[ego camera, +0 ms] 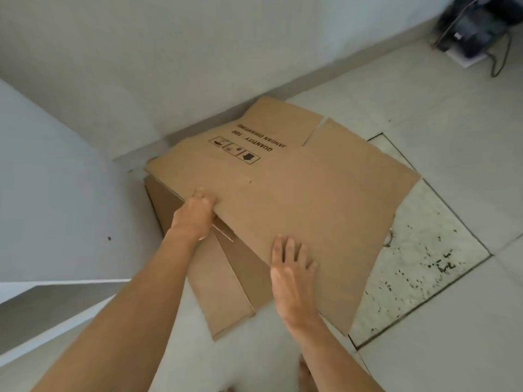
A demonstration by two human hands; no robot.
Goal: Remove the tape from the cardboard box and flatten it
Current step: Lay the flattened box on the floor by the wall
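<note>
A brown cardboard box lies collapsed and nearly flat on the pale floor, with black print and symbols near its far edge. Flaps stick out at the far side and at the near left. My left hand grips the left edge of the top panel, fingers curled under it. My right hand rests flat on the near part of the top panel, fingers spread. No tape shows on the visible surfaces.
White walls meet in a corner just behind the box. A speckled floor hatch lies to the right, partly under the cardboard. Dark equipment with cables stands at the far right. A white ledge juts in at the near left.
</note>
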